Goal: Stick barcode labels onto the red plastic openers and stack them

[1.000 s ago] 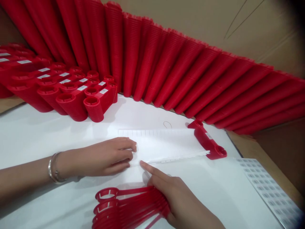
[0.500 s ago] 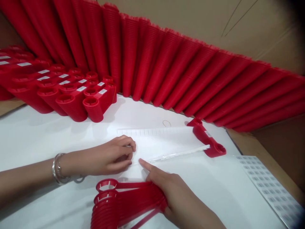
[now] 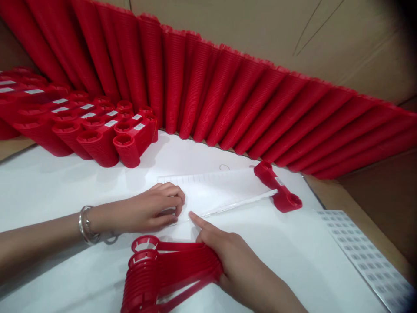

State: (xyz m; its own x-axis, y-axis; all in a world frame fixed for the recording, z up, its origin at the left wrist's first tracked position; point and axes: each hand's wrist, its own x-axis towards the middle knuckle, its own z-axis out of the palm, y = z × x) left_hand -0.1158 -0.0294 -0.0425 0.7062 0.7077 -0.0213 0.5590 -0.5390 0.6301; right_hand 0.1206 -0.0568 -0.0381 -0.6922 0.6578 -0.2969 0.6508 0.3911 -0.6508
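Observation:
My right hand [image 3: 231, 256] grips a stack of nested red plastic parts [image 3: 143, 278] with ring-shaped ends joined by flat bars. Its index finger points out, the tip on or just over the white sheet [image 3: 208, 191]. My left hand [image 3: 159, 206], a bangle on its wrist, lies at the left end of that sheet. The left fingers are curled in, and whatever they pinch is hidden. The sheet has fine lines along its far edge and a lifted, jagged near edge. Its right end meets a short red stack [image 3: 278, 187] bearing a small white label.
Long red stacks [image 3: 221, 95] lean in a row against a cardboard wall [image 3: 247, 26]. Shorter labelled red stacks [image 3: 127, 150] stand at the left. A sheet of printed labels [image 3: 365, 256] lies at the right table edge. A rubber band [image 3: 224, 167] lies behind the white sheet.
The view has shifted slightly. Both hands keep nearly the same pose by the white sheet, and the right hand still holds the red stack.

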